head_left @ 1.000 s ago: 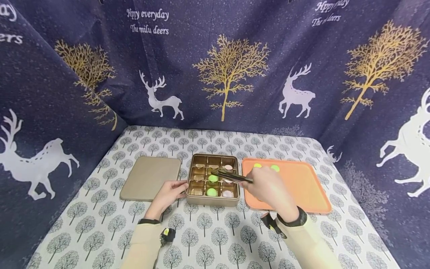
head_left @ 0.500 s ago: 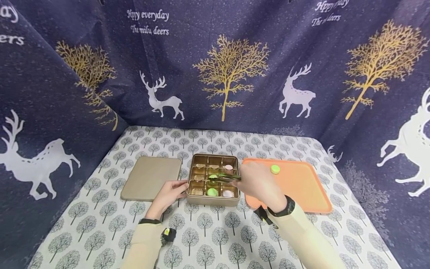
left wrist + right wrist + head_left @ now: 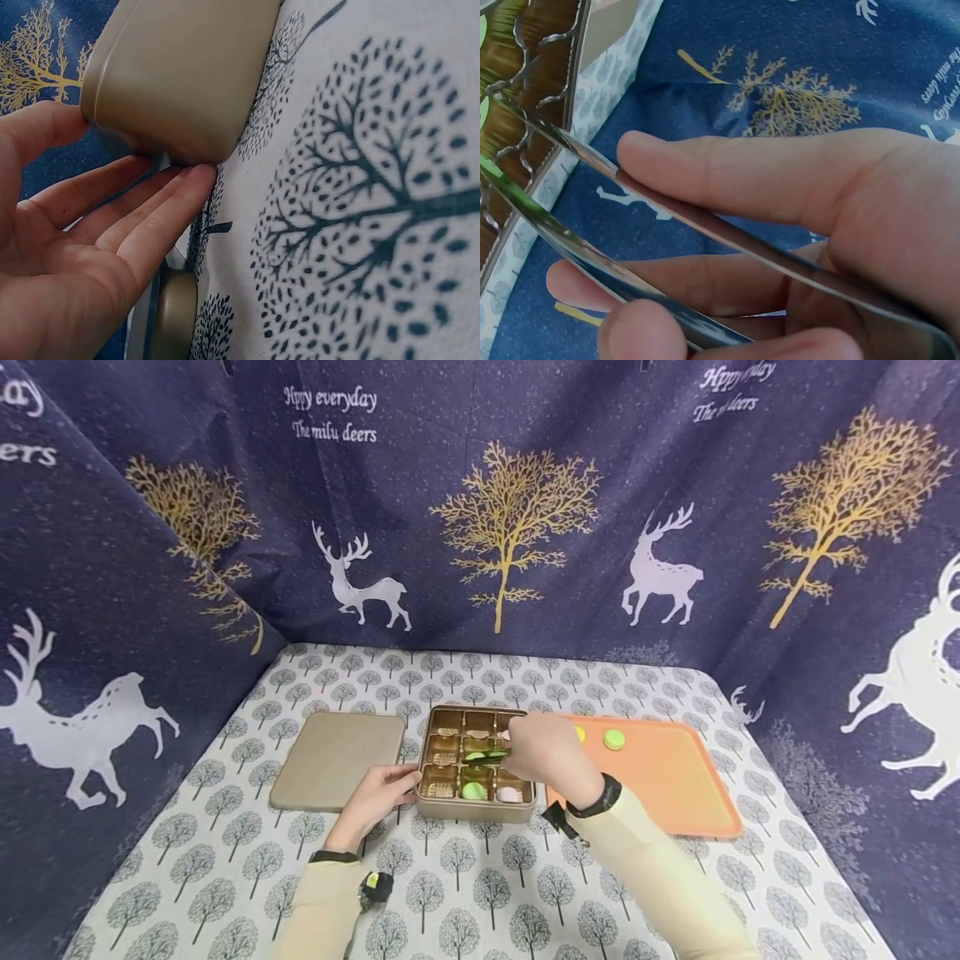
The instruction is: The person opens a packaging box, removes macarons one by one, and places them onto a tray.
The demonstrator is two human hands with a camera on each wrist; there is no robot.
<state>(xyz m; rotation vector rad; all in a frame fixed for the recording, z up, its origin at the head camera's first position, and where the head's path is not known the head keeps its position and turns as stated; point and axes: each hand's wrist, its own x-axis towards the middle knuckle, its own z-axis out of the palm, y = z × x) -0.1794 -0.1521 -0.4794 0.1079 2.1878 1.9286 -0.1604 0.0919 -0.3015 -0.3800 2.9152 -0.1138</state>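
My right hand (image 3: pixel 551 756) grips metal tongs (image 3: pixel 491 757), thumb on one arm and fingers on the other. The tips reach into the middle compartment of a gold box (image 3: pixel 472 811), by a green macaron (image 3: pixel 473 757). In the right wrist view the arms of the tongs (image 3: pixel 727 232) stand apart; whether they touch the macaron I cannot tell. Another green macaron (image 3: pixel 473 791) sits in the front middle compartment, a pale pink one (image 3: pixel 510 794) at front right. With thumb at the rim and straight fingers against the side, my left hand (image 3: pixel 378 792) touches the box's left wall.
An orange tray (image 3: pixel 675 777) lies right of the box, holding a green macaron (image 3: pixel 613 740) and a partly hidden yellow one (image 3: pixel 580 734). A flat gold lid (image 3: pixel 339 760) lies at left. Behind the table hangs a dark blue curtain (image 3: pixel 420 485).
My right hand has moved left with the tongs, over the box's right side. The tong tips have come lower at the middle green macaron. The left hand stays at the box.
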